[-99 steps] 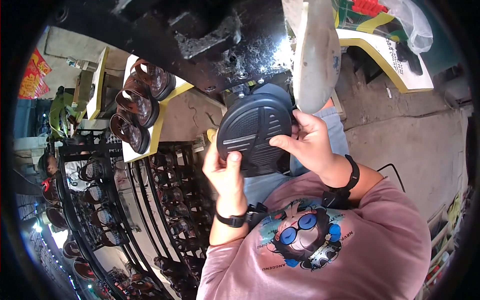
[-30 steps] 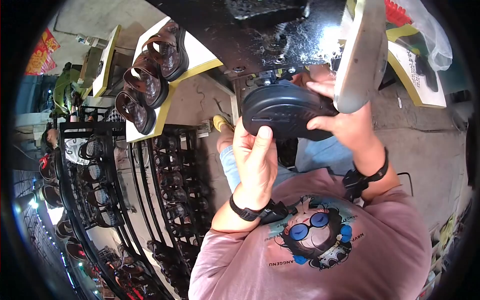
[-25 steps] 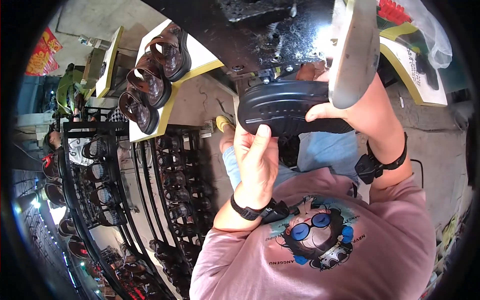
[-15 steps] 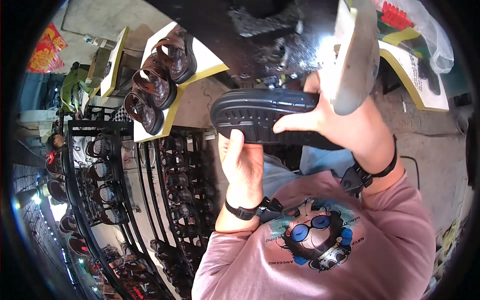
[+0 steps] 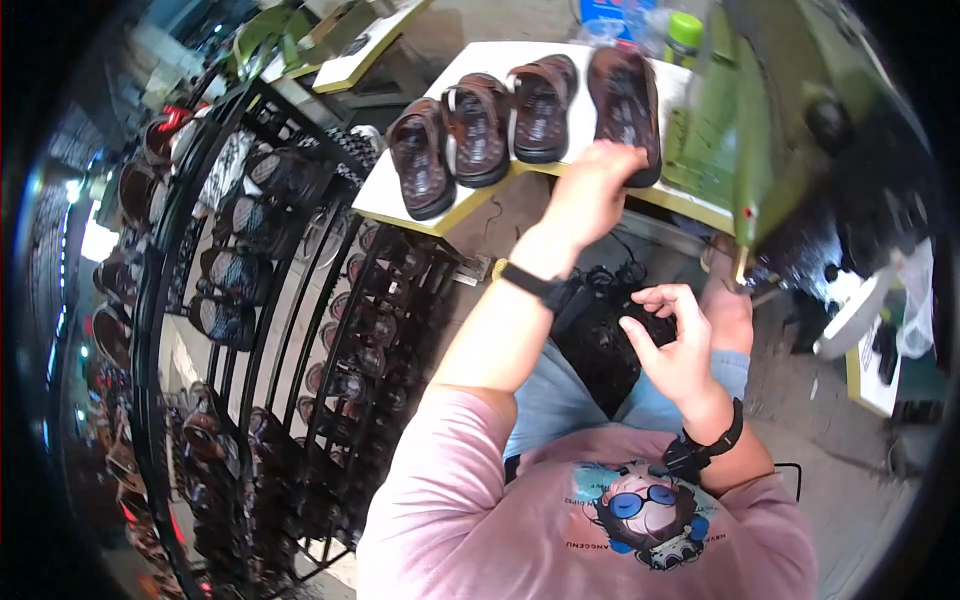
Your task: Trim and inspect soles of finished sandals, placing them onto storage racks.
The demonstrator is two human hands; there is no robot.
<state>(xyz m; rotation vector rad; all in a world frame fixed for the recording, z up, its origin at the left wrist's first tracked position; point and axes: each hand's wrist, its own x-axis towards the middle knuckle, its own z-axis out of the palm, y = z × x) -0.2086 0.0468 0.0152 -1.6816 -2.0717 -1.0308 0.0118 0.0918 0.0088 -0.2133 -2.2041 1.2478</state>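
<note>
Four brown sandals sit in a row on the small white table [image 5: 400, 195] with the yellow edge, and I place everything else by that table. My left hand [image 5: 590, 190] reaches up over its near edge, fingers bent and loosely spread, resting against the heel end of the rightmost sandal [image 5: 625, 100]. Fingertips touch it, but I cannot tell whether I truly grip it or only press on it. The other three sandals [image 5: 480, 125] lie to the left of that one, side by side, toes pointing away from me.

Below the table, over my lap, my right hand [image 5: 675, 345] hovers half open, thumb and fingers curled apart, its fingertips at the top of a black sole [image 5: 600, 345] that lies across my knees. It looks like a light touch more than a firm hold; the dark tread blurs into shadow there.

Left of the table stands a tall black metal rack [image 5: 240, 330], its tiers full of dark shoes. Right of the table rises a green machine [image 5: 790, 120], and beyond the table's far edge stands a bottle with a green cap [image 5: 685, 30]. Both my wrists carry black bands.
</note>
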